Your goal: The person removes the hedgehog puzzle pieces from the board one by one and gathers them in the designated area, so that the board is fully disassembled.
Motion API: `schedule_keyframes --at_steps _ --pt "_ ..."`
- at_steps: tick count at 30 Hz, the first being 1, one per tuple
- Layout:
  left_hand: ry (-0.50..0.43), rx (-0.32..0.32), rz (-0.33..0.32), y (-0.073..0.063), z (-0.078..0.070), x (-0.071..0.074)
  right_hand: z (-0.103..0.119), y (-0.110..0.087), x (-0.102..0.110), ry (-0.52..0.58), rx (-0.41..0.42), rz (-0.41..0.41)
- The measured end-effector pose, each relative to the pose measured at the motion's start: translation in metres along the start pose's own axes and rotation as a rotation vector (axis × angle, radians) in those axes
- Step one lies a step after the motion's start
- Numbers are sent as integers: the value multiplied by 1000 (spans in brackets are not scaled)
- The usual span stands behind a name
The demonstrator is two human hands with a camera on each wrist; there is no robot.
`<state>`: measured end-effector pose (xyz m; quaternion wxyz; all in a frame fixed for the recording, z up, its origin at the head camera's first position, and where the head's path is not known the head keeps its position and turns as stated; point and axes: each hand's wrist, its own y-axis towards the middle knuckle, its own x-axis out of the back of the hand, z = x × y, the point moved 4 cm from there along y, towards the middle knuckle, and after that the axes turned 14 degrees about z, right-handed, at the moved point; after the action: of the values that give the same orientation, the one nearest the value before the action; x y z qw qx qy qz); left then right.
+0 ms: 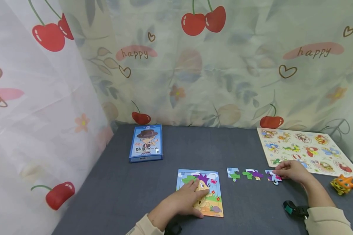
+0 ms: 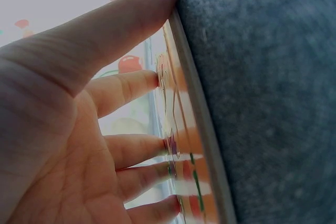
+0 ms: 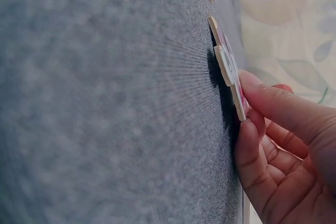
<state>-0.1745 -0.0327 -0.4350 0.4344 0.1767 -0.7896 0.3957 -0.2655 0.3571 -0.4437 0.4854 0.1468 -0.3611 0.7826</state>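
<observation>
My left hand (image 1: 186, 198) rests with spread, straight fingers on a colourful picture puzzle board (image 1: 218, 203) lying flat on the table. In the left wrist view its fingertips touch the board's face (image 2: 184, 129), with the thumb at the near edge. Farther right, my right hand (image 1: 294, 171) pinches a purple and blue jigsaw piece (image 1: 272, 176) between thumb and fingers. The right wrist view shows that piece (image 3: 226, 59) tilted slightly up off the cloth. Two more jigsaw pieces lie between the hands: a blue and green one (image 1: 233, 173) and a green and purple one (image 1: 253, 174).
A blue card-game box (image 1: 147, 143) lies at the back left. On the right is a wooden insect-picture board (image 1: 306, 148), with a small orange and yellow toy figure (image 1: 343, 184) in front of it. A patterned curtain (image 1: 164, 78) hangs behind the dark table (image 1: 120, 195).
</observation>
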Motion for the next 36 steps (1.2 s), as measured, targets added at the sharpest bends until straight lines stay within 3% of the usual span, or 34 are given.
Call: schedule_keyframes --at_steps 19,24,29,36 --pt "-23 -18 17 -5 0 5 10 -12 -2 -144 -7 -116" --pt "-44 -61 15 -10 5 14 30 -14 -9 -157 34 -141" --pt "-53 -67 -49 -11 14 23 55 -12 -23 -149 105 -122" --pt "-145 -51 -76 -12 39 28 84 -1 -47 -165 185 -72"
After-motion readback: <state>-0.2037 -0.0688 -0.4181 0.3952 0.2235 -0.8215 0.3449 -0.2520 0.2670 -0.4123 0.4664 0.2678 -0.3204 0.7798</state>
